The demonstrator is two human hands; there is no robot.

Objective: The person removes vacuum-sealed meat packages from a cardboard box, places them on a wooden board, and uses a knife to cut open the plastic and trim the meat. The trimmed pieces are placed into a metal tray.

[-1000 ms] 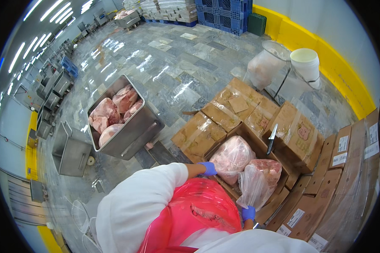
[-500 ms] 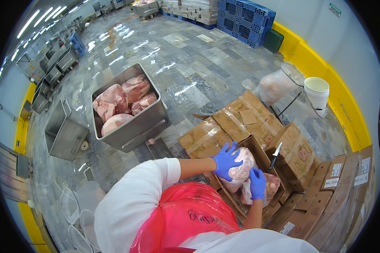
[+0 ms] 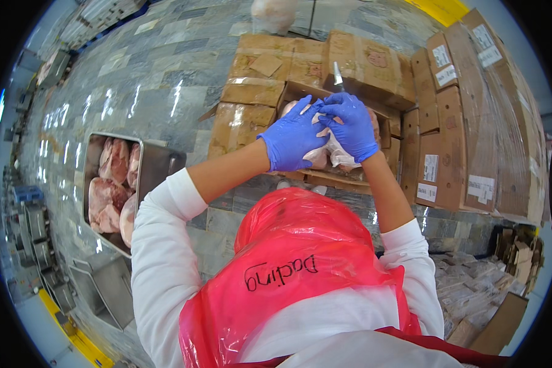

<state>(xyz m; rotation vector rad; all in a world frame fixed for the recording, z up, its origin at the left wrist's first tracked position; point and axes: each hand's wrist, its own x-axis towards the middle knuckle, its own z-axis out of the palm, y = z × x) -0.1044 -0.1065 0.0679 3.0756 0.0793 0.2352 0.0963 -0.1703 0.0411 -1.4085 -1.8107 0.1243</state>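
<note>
Pieces of meat wrapped in clear plastic (image 3: pixel 314 158) lie in an open cardboard box (image 3: pixel 343 180) in front of me. My left hand (image 3: pixel 293 140), in a blue glove, rests on the left piece with its fingers stretched out. My right hand (image 3: pixel 351 127), also blue-gloved, pinches at the plastic bag (image 3: pixel 337 152) over the meat, close to the left fingertips. Those fingertips partly hide what is pinched. Just beyond the right hand, a knife (image 3: pixel 338 76) stands at the box's far edge, blade pointing away from me.
Closed cardboard boxes (image 3: pixel 251 86) adjoin the open box on its left and far sides. Stacked, film-wrapped cartons (image 3: pixel 472 129) rise at the right. A steel tub (image 3: pixel 138 178) holding large raw meat pieces stands at the left, with another steel tub (image 3: pixel 104 288) nearer me.
My view has turned right and down. My right hand has moved to the far part of the wrapped meat, beside the left hand, where its fingers pinch. The knife stays at the box edge.
</note>
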